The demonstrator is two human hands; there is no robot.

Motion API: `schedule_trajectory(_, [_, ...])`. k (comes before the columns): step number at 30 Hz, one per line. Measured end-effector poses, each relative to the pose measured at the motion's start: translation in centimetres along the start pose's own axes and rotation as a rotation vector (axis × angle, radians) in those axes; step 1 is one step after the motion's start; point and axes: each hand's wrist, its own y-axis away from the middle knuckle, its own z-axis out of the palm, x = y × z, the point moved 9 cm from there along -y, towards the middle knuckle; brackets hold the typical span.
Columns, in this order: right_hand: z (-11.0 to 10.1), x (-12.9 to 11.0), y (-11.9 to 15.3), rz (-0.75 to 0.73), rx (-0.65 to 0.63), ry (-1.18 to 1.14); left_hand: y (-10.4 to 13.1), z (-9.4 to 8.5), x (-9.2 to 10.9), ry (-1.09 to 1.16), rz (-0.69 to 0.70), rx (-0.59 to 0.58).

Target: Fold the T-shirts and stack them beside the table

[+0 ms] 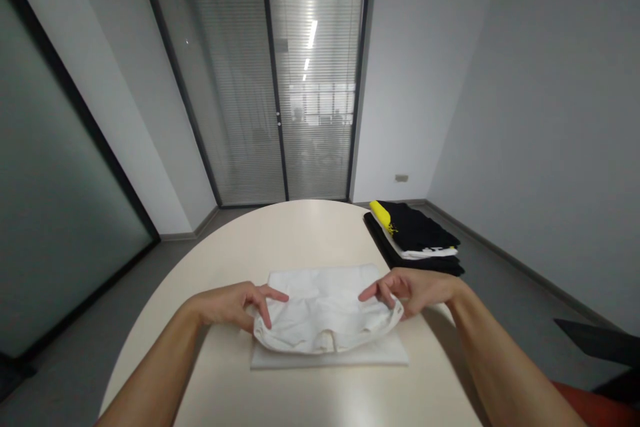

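A folded white garment, which looks like a shirt, lies on the table in front of me. Its near flap is lifted a little and sags in a curve between my hands, with a lower layer flat underneath. My left hand grips the flap's left end, index finger stretched over the top of the cloth. At the opposite end, my right hand holds the flap's right corner between its fingers. The cloth hides parts of both hands' fingers.
A round-ended cream table carries everything. At its right edge sits a stack of folded clothes, black, white and yellow. Beyond are a glass door with blinds and grey walls. A red and black object shows at lower right.
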Motion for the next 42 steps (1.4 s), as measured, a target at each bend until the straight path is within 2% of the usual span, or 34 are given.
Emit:
schedule_trajectory(5, [0.4, 1.1, -0.1, 0.049, -0.092, 0.060, 0.1, 0.4, -1.2, -0.150, -0.057, -0.091])
schedule_trajectory(9, [-0.8, 3.2, 0.1, 0.150, -0.081, 0.064, 0.8, -0.1, -0.8, -0.070, -0.024, -0.090])
schedule_trajectory(11, [-2.2, 2.9, -0.3, 0.095, 0.055, 0.119, 0.8, -1.3, -0.6, 0.014, -0.013, 0.049])
schedule_trajectory(12, [-3.2, 2.2, -0.6, 0.029, 0.176, 0.164, 0.6, -2.2, -0.9, 0.047, -0.022, 0.161])
schedule_trajectory(15, [-5.9, 0.0, -0.9, -0.160, 0.602, 0.355, -0.1, -4.6, -3.2, 0.101, -0.125, 0.528])
schedule_trajectory(17, [-6.5, -0.6, -1.2, -0.179, 0.775, 0.513, -0.7, -5.4, -5.1, 0.074, -0.191, 0.722])
schedule_trajectory(20, [-6.3, 0.2, -2.1, -0.065, 0.812, 0.701, -1.8, -5.8, -6.3, -0.071, -0.169, 0.887])
schedule_trajectory(24, [-6.3, 2.2, -2.5, 0.088, 0.747, 0.751, -2.4, -5.4, -7.3, -0.149, -0.156, 0.939])
schedule_trajectory(29, [-6.5, 3.3, -3.0, 0.031, 0.715, 0.630, -2.5, -5.9, -7.9, -0.198, -0.168, 0.989])
schedule_trajectory(31, [-6.8, 3.2, -3.3, -0.005, 0.760, 0.602, -2.5, -6.3, -7.9, -0.215, -0.161, 1.008])
schedule_trajectory(34, [-7.3, 2.3, -3.5, -0.029, 0.895, 0.657, -2.3, -6.7, -6.9, -0.266, -0.150, 1.060])
schedule_trajectory(36, [-7.1, 1.1, -3.7, -0.035, 0.956, 0.759, -2.0, -6.2, -4.9, -0.344, -0.120, 1.109])
schedule_trajectory(39, [-5.6, -1.2, -4.3, -0.091, 0.997, 0.887, -2.6, -3.8, -0.4, -0.549, -0.024, 1.131])
schedule_trajectory(40, [-4.7, -1.9, -4.5, -0.125, 0.994, 0.904, -3.2, -2.6, 0.8, -0.608, 0.001, 1.095])
schedule_trajectory(42, [-2.5, -2.8, -5.4, -0.192, 0.930, 0.918, -5.0, -0.2, 2.2, -0.718, 0.022, 0.949])
